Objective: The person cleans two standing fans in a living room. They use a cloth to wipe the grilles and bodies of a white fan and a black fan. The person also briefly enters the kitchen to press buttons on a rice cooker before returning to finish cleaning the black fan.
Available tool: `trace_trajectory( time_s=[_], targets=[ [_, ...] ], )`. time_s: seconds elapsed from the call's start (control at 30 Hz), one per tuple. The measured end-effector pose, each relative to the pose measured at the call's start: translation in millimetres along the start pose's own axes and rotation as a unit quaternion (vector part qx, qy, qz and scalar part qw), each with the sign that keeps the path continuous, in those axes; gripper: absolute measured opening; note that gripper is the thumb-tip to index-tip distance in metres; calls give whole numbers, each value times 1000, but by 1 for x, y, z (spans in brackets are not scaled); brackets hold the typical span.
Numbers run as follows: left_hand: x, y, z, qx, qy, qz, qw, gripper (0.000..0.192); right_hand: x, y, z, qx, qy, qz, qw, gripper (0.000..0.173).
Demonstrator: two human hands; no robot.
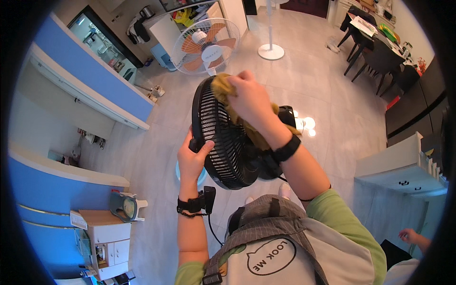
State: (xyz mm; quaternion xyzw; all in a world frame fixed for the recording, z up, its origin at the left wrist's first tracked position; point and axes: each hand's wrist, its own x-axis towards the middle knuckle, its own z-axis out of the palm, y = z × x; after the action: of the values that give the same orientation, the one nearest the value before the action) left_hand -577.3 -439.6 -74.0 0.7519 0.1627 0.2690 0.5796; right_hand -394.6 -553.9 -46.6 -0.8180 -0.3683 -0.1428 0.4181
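A black table fan (228, 149) is held up in front of me, its slatted rear grille facing me. My left hand (194, 156) grips the rim on its left side, thumb over the slats. My right hand (249, 99) clutches a mustard-coloured cloth (223, 87) against the upper part of the grille. The cloth's loose end hangs down under my right forearm. The dark base of the fan shows partly behind my right wrist. Below the fan, a light-blue basin (200, 178) on the floor is mostly hidden.
A white pedestal fan (210, 50) with orange blades stands ahead, near a white round stand base (271, 52). Dark chairs (383, 58) surround a table at the right. Another person's hand (408, 235) is at lower right. A stool (130, 206) stands left.
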Motion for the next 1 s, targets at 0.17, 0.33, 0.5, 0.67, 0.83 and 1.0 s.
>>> trace_trajectory(
  time_s=[0.17,0.33,0.5,0.67,0.83,1.0],
  targets=[
    [5,8,-1,9,2,-34,999,59,-27,11,25,-214,-140,41,966,18],
    [3,11,3,31,-27,-3,999,64,-33,59,-14,-11,-116,67,991,26],
    [3,23,12,-18,-23,-40,999,66,-83,154,-75,360,105,286,882,28],
    [10,43,24,-29,-38,-55,997,67,-157,202,-47,462,41,363,808,29],
    [19,64,40,22,-40,-40,998,66,-178,212,-28,535,6,362,763,29],
    [21,76,51,41,-43,-24,998,68,-176,209,-33,515,18,326,792,28]
  ],
)
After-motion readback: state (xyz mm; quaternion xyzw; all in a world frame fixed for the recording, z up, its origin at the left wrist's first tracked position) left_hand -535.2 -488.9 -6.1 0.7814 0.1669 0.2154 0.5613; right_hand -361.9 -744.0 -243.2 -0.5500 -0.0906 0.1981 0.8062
